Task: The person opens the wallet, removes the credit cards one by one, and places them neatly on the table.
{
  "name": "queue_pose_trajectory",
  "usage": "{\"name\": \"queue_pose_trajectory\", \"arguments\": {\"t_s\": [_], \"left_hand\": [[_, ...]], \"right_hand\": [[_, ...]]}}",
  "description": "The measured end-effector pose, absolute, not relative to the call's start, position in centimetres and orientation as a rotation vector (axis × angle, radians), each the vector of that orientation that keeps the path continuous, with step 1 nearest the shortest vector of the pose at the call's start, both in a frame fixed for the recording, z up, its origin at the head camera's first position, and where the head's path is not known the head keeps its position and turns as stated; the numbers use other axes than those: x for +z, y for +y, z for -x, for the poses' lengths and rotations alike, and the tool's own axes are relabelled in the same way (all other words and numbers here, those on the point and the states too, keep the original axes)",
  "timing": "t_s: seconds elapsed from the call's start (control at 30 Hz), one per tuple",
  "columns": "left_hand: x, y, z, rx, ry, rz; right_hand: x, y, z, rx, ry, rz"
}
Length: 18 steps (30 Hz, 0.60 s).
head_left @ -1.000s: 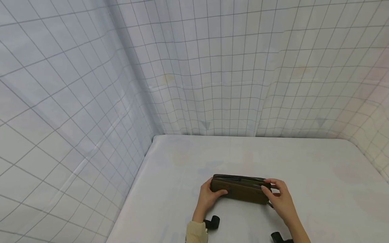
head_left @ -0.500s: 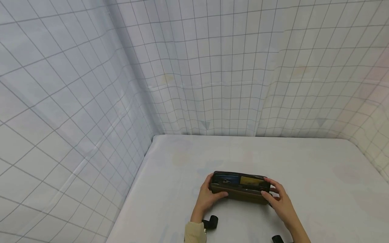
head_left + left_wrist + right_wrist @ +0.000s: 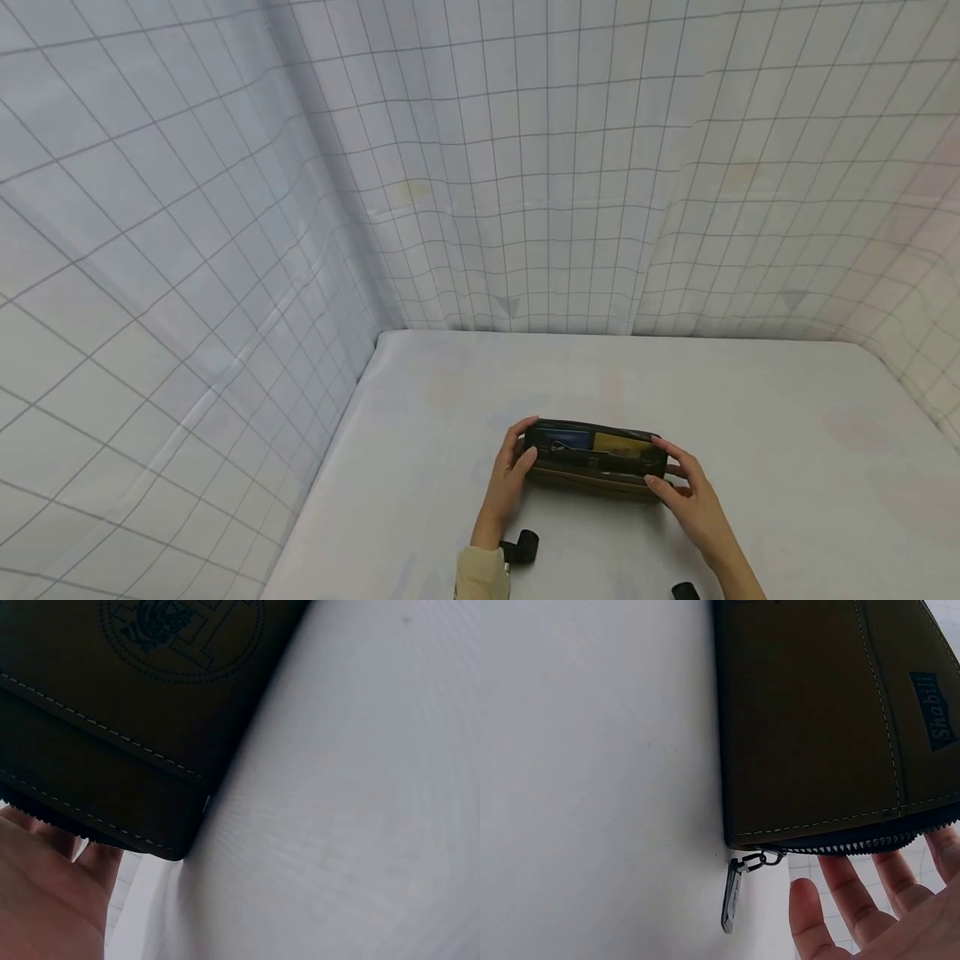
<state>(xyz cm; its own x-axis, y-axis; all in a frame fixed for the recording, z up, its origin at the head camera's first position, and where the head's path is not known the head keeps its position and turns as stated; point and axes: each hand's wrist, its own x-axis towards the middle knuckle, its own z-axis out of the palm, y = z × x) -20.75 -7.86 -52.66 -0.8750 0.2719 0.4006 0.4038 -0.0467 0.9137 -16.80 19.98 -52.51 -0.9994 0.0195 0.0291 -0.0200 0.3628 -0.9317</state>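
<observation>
Left hand (image 3: 510, 471), right hand (image 3: 687, 490) part-curled, gripping ends of unzipped case (image 3: 592, 483) — opening step, likely; next needs steady hold.

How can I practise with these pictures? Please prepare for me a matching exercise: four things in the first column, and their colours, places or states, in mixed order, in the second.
Things:
1. pouch
2. zipper pull in the right wrist view
3. label
4. sleeve

Descriptions:
A. beige
B. brown and unzipped
C. bears the word "Shabili"
D. at the pouch end by the right hand, outside

Right pairs: 1-B, 2-D, 3-C, 4-A
</observation>
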Motion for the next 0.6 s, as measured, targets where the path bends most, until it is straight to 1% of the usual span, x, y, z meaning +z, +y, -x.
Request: {"name": "queue_pose_trajectory", "arguments": {"t_s": [0.2, 0.6], "left_hand": [[-52.72, -8.0, 20.68, -2.095, -2.088, 0.859], [-52.26, -8.31, 20.33, -1.934, -2.234, 0.887]], "right_hand": [[-52.61, 19.94, 16.72, 1.737, -2.576, -0.042], [-52.82, 19.94, 16.45, 1.721, -2.572, -0.088]]}}
